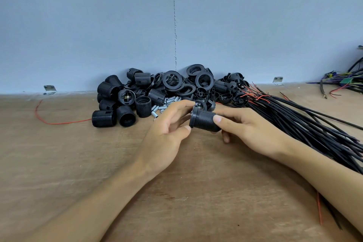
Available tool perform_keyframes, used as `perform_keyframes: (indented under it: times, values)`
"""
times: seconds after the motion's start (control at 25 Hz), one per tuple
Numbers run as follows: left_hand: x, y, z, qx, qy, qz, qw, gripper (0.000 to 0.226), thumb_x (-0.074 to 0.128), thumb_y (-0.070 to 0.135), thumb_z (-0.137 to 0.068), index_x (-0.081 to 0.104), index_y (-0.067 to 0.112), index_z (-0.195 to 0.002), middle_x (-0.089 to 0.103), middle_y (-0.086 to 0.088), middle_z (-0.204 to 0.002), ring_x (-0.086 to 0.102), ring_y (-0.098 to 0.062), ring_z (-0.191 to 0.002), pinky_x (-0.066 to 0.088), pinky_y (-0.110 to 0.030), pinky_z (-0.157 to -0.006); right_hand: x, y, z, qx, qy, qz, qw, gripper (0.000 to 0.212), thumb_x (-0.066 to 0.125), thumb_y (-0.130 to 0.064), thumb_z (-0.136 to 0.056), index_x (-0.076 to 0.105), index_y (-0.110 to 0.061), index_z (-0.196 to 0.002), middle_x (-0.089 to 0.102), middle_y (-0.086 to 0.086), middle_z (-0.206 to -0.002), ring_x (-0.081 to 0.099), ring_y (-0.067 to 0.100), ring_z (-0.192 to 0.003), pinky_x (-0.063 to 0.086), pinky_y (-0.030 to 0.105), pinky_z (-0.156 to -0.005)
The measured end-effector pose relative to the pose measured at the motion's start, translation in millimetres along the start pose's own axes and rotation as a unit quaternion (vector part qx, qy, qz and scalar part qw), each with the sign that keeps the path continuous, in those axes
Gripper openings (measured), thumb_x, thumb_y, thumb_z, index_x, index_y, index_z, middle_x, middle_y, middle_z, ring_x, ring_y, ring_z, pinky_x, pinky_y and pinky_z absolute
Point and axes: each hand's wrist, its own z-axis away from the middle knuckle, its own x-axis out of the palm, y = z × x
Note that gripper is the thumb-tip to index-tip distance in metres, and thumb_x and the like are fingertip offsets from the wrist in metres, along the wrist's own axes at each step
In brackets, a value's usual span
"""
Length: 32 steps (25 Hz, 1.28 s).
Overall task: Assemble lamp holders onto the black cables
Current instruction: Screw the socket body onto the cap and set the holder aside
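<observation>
Fingers [180,107] of the left hand [167,133] curve loosely, forefinger and thumb pinching the left rim of a black lamp holder [203,121]. It is a ribbed, threaded plastic barrel held on its side between both hands, at the middle of the tabletop [176,202]. The right hand [249,131] grips its other end, thumb flat on the ridges and the remaining fingers curled beneath. From the far left, a thin red wire [49,122] loops over pale, grainy plywood. A bent metal bracket [50,89] sits where the table meets the matt blue-grey wall [98,25]. Next comes a heap of ribbed barrels [115,102] (several show hollow round mouths), pushed against that wall. Short silvery threaded tubes [169,102] are strewn at its foot, just behind the left fingertips. Flat threaded rings [176,84] pile up behind them, then domed caps [235,92]. To the right, the black cables [304,124] fan out in smooth, slim sheaths, red ends near the caps, passing beside the right forearm toward the right edge. A tangle of coloured wires [349,82] lies in the far right corner. Plywood shows broad and flat on the near side, between the forearms and to their left.
</observation>
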Motion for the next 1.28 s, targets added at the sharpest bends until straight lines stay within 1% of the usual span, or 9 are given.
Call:
perform_keyframes:
  times: [0.08, 0.16, 0.28, 0.48, 0.6, 0.76, 0.96, 1.12, 1.28]
  values:
    - [1, -2, 1, 0.005, 0.012, -0.012, 1.0, 0.055, 0.053, -0.01, -0.09, 0.061, 0.037, -0.118, 0.069, 0.018, -0.128, 0.058, -0.004, -0.128, 0.041, -0.033, -0.113, -1, 0, -1, 0.006, 0.001, -0.026, 1.0, 0.031, 0.048, -0.041, -0.105, 0.07, -0.026, -0.121, 0.068, 0.025, -0.099, 0.055, 0.01, -0.067, 0.045, 0.048, -0.092]
    - [1, -3, 2, 0.015, 0.03, -0.03, 0.999, 0.057, 0.058, -0.013, -0.089, 0.062, 0.04, -0.11, 0.068, 0.021, -0.129, 0.059, -0.003, -0.128, 0.04, -0.04, -0.116, -1, 2, -1, 0.016, 0.008, -0.046, 0.999, 0.034, 0.048, -0.043, -0.103, 0.071, -0.022, -0.119, 0.067, 0.027, -0.091, 0.056, 0.009, -0.066, 0.043, 0.043, -0.089]
    - [2, -1, 4, 0.042, 0.05, -0.051, 0.997, 0.044, 0.064, -0.006, -0.087, 0.065, 0.036, -0.1, 0.068, 0.024, -0.127, 0.061, 0.001, -0.124, 0.044, -0.035, -0.113, 0, 3, -3, 0.032, 0.031, -0.091, 0.995, 0.035, 0.047, -0.036, -0.105, 0.074, -0.013, -0.106, 0.068, 0.027, -0.091, 0.056, 0.013, -0.065, 0.04, 0.038, -0.085]
    - [4, 5, 8, 0.074, 0.069, -0.104, 0.989, 0.03, 0.069, 0.006, -0.087, 0.069, 0.034, -0.097, 0.07, 0.029, -0.118, 0.062, 0.007, -0.119, 0.044, -0.013, -0.104, 0, 3, -4, 0.043, 0.053, -0.146, 0.987, 0.034, 0.048, -0.031, -0.105, 0.074, -0.012, -0.094, 0.073, 0.005, -0.089, 0.057, 0.018, -0.067, 0.045, 0.033, -0.082]
    - [5, 5, 7, 0.073, 0.082, -0.08, 0.991, 0.033, 0.073, 0.0, -0.086, 0.069, 0.028, -0.104, 0.073, 0.021, -0.114, 0.066, 0.002, -0.114, 0.048, -0.017, -0.102, 1, 2, -3, 0.04, 0.047, -0.145, 0.987, 0.032, 0.049, -0.029, -0.104, 0.073, -0.013, -0.092, 0.072, 0.003, -0.088, 0.055, 0.017, -0.065, 0.045, 0.029, -0.081]
    - [8, 4, 5, 0.038, 0.075, -0.027, 0.996, 0.042, 0.079, 0.002, -0.084, 0.065, 0.029, -0.112, 0.072, 0.018, -0.116, 0.068, -0.003, -0.112, 0.052, -0.019, -0.097, 1, -3, 0, 0.026, 0.023, -0.102, 0.994, 0.032, 0.049, -0.031, -0.104, 0.073, -0.012, -0.111, 0.07, -0.002, -0.088, 0.055, 0.014, -0.066, 0.042, 0.031, -0.083]
    - [5, 0, 3, 0.017, 0.105, -0.031, 0.994, 0.037, 0.07, 0.0, -0.091, 0.065, 0.029, -0.114, 0.075, 0.012, -0.116, 0.071, -0.006, -0.108, 0.054, -0.017, -0.092, 4, -8, 1, 0.011, 0.006, -0.06, 0.998, 0.029, 0.05, -0.037, -0.102, 0.071, -0.029, -0.12, 0.067, 0.023, -0.094, 0.055, 0.012, -0.068, 0.046, 0.047, -0.09]
    - [4, -1, 1, 0.011, 0.125, -0.066, 0.99, 0.04, 0.07, 0.003, -0.092, 0.067, 0.033, -0.118, 0.076, 0.014, -0.113, 0.07, -0.001, -0.108, 0.054, -0.025, -0.099, 5, -4, 0, 0.008, 0.049, -0.043, 0.998, 0.023, 0.061, -0.038, -0.096, 0.073, -0.029, -0.113, 0.061, -0.009, -0.068, 0.056, 0.008, -0.065, 0.045, 0.029, -0.076]
    - [5, 0, 1, -0.004, 0.125, -0.045, 0.991, 0.043, 0.073, 0.008, -0.091, 0.069, 0.037, -0.122, 0.075, 0.019, -0.115, 0.067, 0.004, -0.112, 0.052, -0.024, -0.102, 8, 0, -2, 0.013, 0.077, -0.04, 0.996, 0.023, 0.064, -0.037, -0.095, 0.072, -0.026, -0.113, 0.06, -0.016, -0.066, 0.058, 0.007, -0.062, 0.045, 0.019, -0.069]
